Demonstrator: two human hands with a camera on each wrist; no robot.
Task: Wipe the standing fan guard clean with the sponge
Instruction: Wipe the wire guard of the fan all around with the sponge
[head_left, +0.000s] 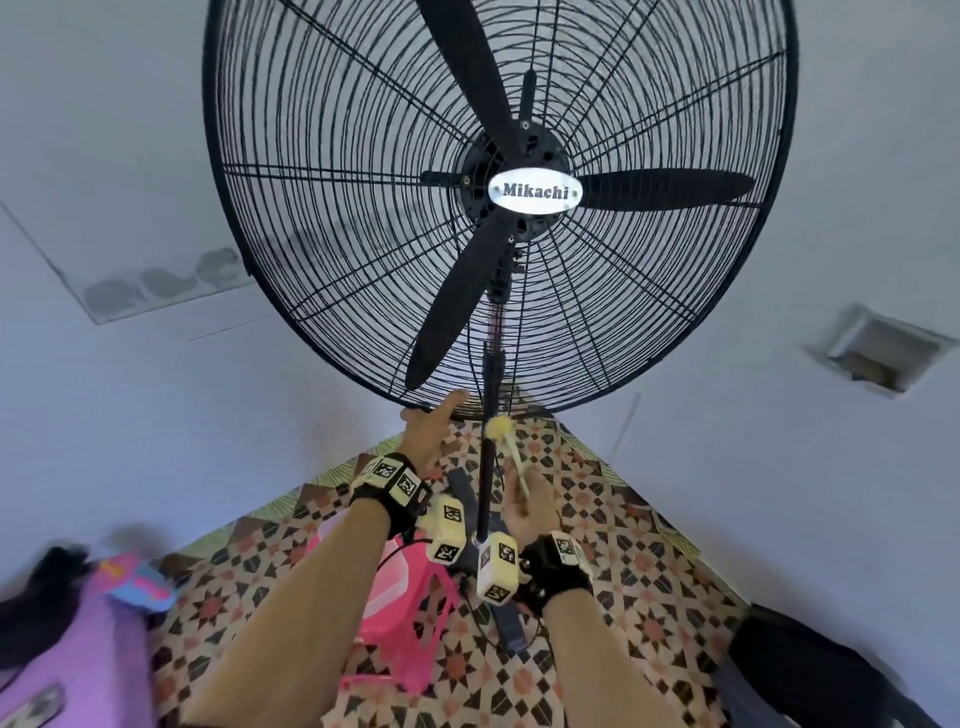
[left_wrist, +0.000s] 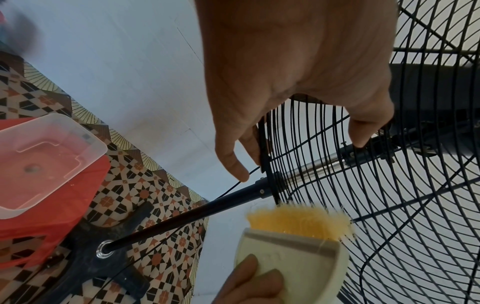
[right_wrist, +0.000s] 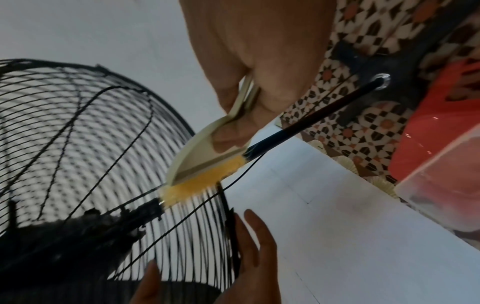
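The black wire fan guard (head_left: 311, 156) fills the upper head view, with three blades and a "Mikachi" badge at its hub. My left hand (head_left: 428, 431) holds the guard's bottom rim, thumb on the front wires and fingers (left_wrist: 233, 160) behind the rim. My right hand (head_left: 524, 506) grips the cream handle of a yellow-headed sponge brush (head_left: 500, 428). The yellow head (left_wrist: 298, 222) touches the lowest wires of the guard (right_wrist: 91, 144), just right of the left hand (right_wrist: 249, 246) and in front of the pole.
The fan's black pole (head_left: 488, 467) drops to a dark cross base (left_wrist: 103, 267) on patterned floor. A clear plastic tub (left_wrist: 44, 160) sits on a pink stool (head_left: 405, 613) left of the base. White walls meet behind the fan. A dark bag (head_left: 805, 675) lies at lower right.
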